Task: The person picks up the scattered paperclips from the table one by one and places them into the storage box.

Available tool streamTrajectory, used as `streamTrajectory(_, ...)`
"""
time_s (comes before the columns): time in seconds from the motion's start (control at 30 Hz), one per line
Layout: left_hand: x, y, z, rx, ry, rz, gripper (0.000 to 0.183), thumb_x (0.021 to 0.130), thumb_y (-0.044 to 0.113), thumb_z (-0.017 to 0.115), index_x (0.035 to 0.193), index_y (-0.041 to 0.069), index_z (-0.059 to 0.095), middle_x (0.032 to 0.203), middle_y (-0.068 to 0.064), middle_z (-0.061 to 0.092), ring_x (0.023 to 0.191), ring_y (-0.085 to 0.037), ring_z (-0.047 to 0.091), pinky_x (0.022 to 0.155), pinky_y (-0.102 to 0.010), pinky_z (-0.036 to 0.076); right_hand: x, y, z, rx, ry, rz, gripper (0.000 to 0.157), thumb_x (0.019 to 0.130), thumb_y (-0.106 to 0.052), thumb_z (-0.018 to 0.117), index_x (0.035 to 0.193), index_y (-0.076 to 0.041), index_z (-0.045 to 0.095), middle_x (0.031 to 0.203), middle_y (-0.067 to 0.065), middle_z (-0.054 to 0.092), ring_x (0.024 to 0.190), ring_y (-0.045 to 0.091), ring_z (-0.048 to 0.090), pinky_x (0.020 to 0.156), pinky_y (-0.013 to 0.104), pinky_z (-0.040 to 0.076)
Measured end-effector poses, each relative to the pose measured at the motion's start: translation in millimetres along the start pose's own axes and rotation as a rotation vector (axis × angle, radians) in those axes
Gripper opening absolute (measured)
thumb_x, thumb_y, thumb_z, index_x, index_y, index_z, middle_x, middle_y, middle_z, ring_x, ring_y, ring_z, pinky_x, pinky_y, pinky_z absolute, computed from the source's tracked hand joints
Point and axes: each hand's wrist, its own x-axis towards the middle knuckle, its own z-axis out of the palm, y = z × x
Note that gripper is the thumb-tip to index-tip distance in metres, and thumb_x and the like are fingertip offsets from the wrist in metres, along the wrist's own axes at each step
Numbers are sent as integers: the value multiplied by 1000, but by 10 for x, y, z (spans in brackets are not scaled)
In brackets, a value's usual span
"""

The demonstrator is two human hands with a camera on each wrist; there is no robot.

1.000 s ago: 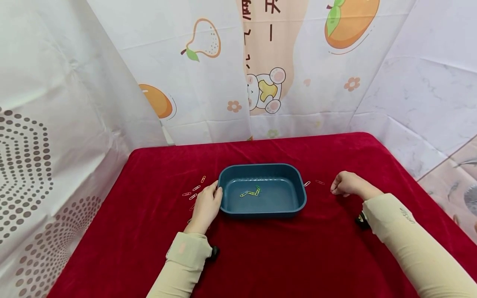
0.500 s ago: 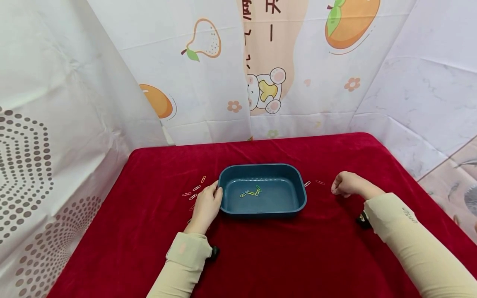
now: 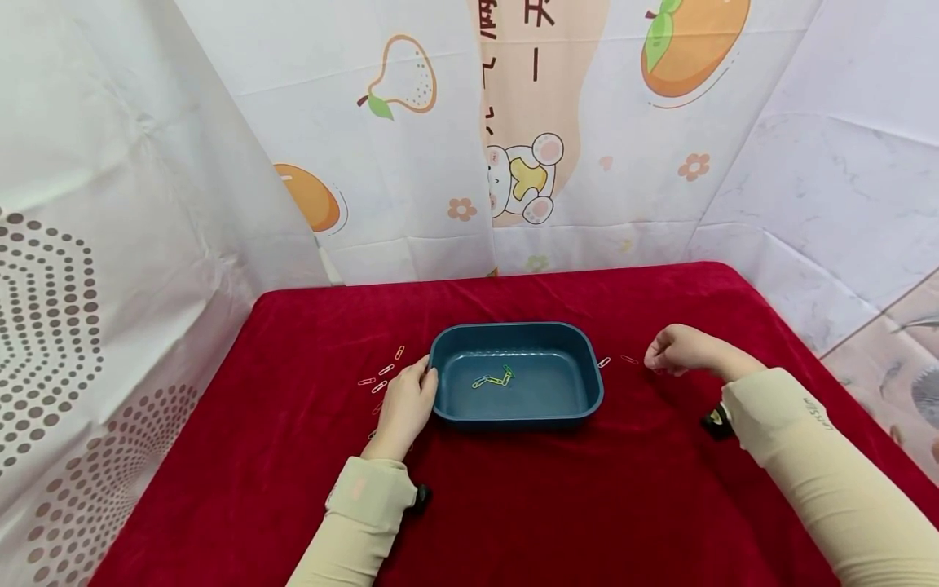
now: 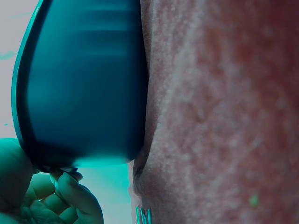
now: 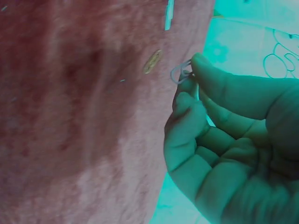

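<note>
Paperclip (image 5: 172,73), a looped wire, is sitting pinched in the right hand (image 3: 684,352), thumb against finger, and the round-cornered blue tray (image 3: 543,399) is lying to that hand's left, its long axis running side to side. Left hand (image 3: 403,408) is gripping the tray's opposite end, while 2 loose paperclips (image 3: 604,362) are resting between tray and right hand on plush red cloth (image 3: 543,497).

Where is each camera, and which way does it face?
Head: on the head, facing forward and down at the tub; left hand, right hand and sleeves show.
Left wrist: on that wrist, facing the tub's side; fingers show.
Right wrist: on that wrist, facing a pinched paperclip; right hand shows.
Head and left wrist share the tub.
</note>
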Motion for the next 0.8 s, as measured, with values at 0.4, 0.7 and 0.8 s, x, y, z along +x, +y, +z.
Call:
streamTrajectory(0.4,-4,-4,-1,-7,-3,-3,43,102,20,50,140,-1,54,109,-15,66,95,-26,59,85,-41,51,2,-277,-51,100,-12,-17,22,95,-12,63,102,8,65,75,-1,57,62,11,50,63,27,48)
streamTrajectory(0.7,0,-8,2,-4,-2,1,43,102,20,50,140,0,54,103,-14,66,93,-25,58,82,-39,49,71,-521,34,142,79,-73,27,93,-14,66,108,9,68,78,2,65,67,14,56,64,28,51)
streamTrajectory(0.8,-1,-5,2,-2,-3,0,43,102,21,50,140,0,54,104,-14,65,92,-25,58,81,-39,48,105,-609,72,170,100,-86,30,93,-15,68,111,9,68,81,1,68,71,15,58,66,28,53)
